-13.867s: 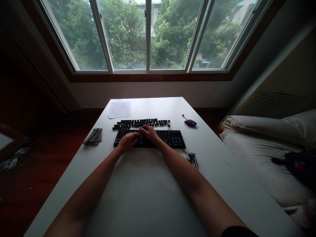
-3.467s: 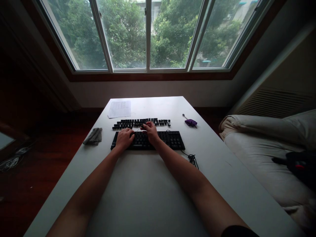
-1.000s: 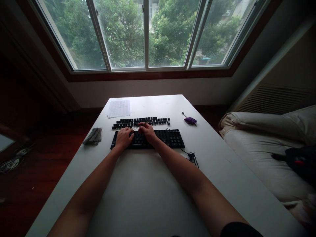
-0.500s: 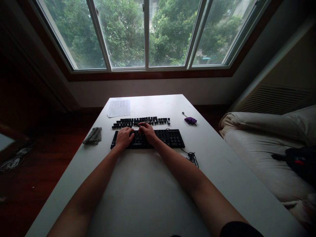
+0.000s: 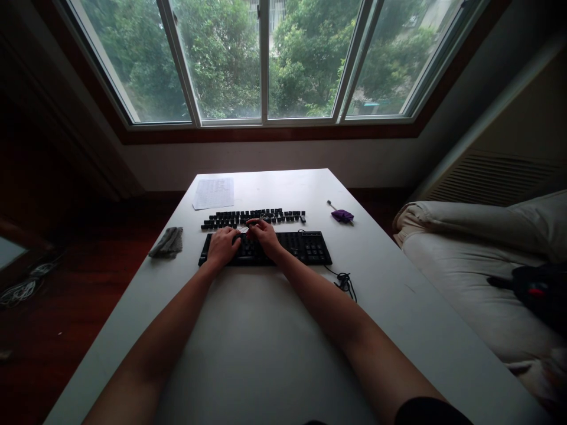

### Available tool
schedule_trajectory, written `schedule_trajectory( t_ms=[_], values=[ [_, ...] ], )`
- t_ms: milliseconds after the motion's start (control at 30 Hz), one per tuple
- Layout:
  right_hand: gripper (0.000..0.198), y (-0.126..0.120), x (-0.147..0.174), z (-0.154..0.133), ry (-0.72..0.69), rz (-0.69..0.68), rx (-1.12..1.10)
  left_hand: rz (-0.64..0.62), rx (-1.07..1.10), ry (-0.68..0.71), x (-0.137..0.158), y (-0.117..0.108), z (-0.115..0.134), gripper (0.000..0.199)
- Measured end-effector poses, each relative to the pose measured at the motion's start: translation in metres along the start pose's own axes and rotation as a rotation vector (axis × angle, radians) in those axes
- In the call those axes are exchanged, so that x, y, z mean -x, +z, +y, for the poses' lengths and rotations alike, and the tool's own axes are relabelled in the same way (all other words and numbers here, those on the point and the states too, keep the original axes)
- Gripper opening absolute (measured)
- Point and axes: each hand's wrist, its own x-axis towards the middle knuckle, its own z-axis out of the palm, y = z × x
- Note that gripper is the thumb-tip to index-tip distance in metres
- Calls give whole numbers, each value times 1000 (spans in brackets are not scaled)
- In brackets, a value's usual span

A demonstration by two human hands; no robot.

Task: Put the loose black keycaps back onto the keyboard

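Observation:
A black keyboard (image 5: 305,248) lies across the white table, with dark keys showing on its right part. My left hand (image 5: 222,245) rests over its left part, fingers stretched toward the right and thumb apart from them. Just right of it, my right hand (image 5: 264,234) is closed, above the middle of the keyboard. Its fingers pinch what looks like a wire keycap puller (image 5: 243,229), whose thin wires point left toward my left fingertips. Whether a keycap sits in the wires is too small to tell. Loose black keycaps (image 5: 290,216) stand in rows behind the keyboard, partly hidden by my hands.
A grey cloth (image 5: 169,242) lies left of the keyboard, and a printed paper sheet (image 5: 215,193) at the far left. On the right are a purple item with a small brush (image 5: 342,216) and a bundled black cable (image 5: 345,283). A pale sofa (image 5: 460,271) stands beyond the table's right edge.
My right fingers have shifted very slightly over the keyboard. My left hand, the keyboard and the keycap rows look the same.

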Motion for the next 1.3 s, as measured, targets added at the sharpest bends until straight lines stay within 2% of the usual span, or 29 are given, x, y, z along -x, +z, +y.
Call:
schedule_trajectory(
  t_ms=[200,500,633,767,967,1300],
  values=[
    [32,2,-3,7,-4,41,67,2,7,-7,0,2,-1,27],
    [24,3,-4,10,-83,126,314,-4,8,-3,-1,1,-1,25],
    [18,5,-2,6,-84,75,367,-3,11,-4,-1,2,-1,25],
    [13,3,0,1,-93,23,534,-6,16,0,-1,2,-2,24],
    [22,0,2,-7,-185,1,752,-7,14,-1,-1,0,-1,25],
    [21,-6,0,-11,-173,-178,741,-19,21,-12,0,-3,2,26]
  ],
)
